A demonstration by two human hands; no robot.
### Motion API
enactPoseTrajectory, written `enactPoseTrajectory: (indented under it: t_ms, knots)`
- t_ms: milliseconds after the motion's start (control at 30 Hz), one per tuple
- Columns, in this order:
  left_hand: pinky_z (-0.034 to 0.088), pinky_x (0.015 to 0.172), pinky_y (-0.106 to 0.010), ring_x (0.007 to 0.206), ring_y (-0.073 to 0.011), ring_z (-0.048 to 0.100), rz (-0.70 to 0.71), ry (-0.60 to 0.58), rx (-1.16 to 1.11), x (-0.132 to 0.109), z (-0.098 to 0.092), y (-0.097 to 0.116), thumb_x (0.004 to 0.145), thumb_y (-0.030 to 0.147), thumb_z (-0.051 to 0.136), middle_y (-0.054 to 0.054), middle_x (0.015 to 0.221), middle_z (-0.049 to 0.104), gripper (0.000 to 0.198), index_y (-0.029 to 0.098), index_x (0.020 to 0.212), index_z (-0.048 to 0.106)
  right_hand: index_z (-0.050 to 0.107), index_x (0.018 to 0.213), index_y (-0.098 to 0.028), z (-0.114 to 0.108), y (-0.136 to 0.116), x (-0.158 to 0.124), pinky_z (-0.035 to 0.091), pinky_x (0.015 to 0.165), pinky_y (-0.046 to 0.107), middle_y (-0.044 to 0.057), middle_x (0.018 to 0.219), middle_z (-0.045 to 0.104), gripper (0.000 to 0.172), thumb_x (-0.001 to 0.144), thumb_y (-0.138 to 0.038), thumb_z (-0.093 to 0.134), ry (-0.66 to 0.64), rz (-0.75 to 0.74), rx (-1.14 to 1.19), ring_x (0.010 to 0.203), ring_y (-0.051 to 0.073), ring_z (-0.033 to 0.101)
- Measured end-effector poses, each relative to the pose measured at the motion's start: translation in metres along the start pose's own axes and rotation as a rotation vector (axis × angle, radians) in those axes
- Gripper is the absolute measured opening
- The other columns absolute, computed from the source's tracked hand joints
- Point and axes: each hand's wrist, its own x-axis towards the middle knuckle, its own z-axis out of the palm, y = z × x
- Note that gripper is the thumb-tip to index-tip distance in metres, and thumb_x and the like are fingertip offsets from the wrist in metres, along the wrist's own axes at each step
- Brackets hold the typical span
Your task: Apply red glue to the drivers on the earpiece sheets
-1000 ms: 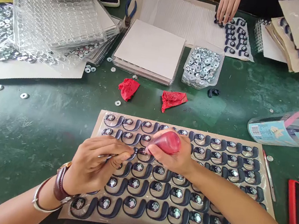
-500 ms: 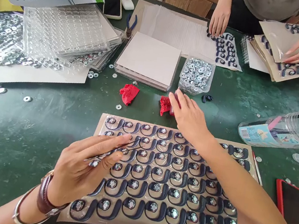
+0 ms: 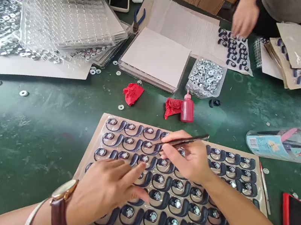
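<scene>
My right hand [image 3: 190,158] holds a pair of dark tweezers [image 3: 184,141] in a pinch, their tips near a round silver centre in the second row. Beneath both hands lies a brown sheet [image 3: 90,143] covered in clear film, with rows of dark hook-shaped parts [image 3: 153,216]. My left hand [image 3: 109,184] is over the sheet's left half, thumb and index finger apart, nothing in it. Its other fingers are partly hidden. Beyond the sheet stands a small bottle of red liquid [image 3: 187,110] with a nozzle, beside a crumpled red cloth [image 3: 172,107].
A clear tub of metal washers [image 3: 206,77] stands behind the bottle, next to stacked white cards [image 3: 156,56]. A plastic jar [image 3: 285,143] lies right, above a red-cased phone [image 3: 297,219]. Pliers [image 3: 138,20] lie at the back. A co-worker's hand [image 3: 244,19] is across the table.
The tweezers have passed from my left hand to my right. My right hand has let go of the red bottle and come back over the sheet. My left hand has moved lower and to the right.
</scene>
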Motion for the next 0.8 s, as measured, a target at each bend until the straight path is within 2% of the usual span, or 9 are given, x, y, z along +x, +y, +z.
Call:
enactPoseTrajectory:
  t_ms: [67,200,400,800]
  knots:
    - [0.036,0.04,-0.029,0.044,-0.0155,0.054,0.067,-0.011,0.135,-0.004,0.009,0.001,0.096,0.052,0.041,0.004,0.053,0.052,0.048,0.011,0.112,0.061,0.064,0.094,-0.018,0.006,0.005,-0.003,0.049,0.051,0.021,0.002,0.078,0.07,0.007,0.09,-0.018,0.057,-0.025,-0.091,0.025,0.059,0.011,0.065]
    - [0.033,0.041,-0.03,0.045,-0.0169,0.055,0.08,-0.057,0.258,-0.007,0.02,0.004,0.098,0.052,0.036,0.003,0.053,0.051,0.052,0.011,0.116,0.061,0.064,0.094,-0.018,0.016,0.012,-0.004,0.053,0.06,0.024,0.004,0.076,0.073,0.01,0.086,-0.015,0.06,-0.009,-0.277,-0.056,0.063,0.013,0.068]
    - [0.03,0.042,-0.029,0.041,-0.015,0.051,0.042,-0.052,0.25,-0.008,0.025,0.004,0.096,0.058,0.035,0.004,0.049,0.049,0.057,0.012,0.119,0.061,0.064,0.093,-0.018,0.016,0.018,-0.005,0.053,0.06,0.023,0.004,0.077,0.073,0.009,0.087,-0.016,0.058,-0.019,-0.274,-0.074,0.063,0.014,0.069]
    - [0.031,0.04,-0.03,0.039,-0.0158,0.052,0.03,-0.074,0.223,-0.01,0.024,0.003,0.098,0.055,0.033,0.005,0.048,0.05,0.056,0.012,0.12,0.062,0.064,0.094,-0.019,0.018,0.019,-0.006,0.053,0.057,0.026,0.004,0.074,0.074,0.009,0.087,-0.019,0.057,-0.065,-0.244,-0.099,0.06,0.015,0.068]
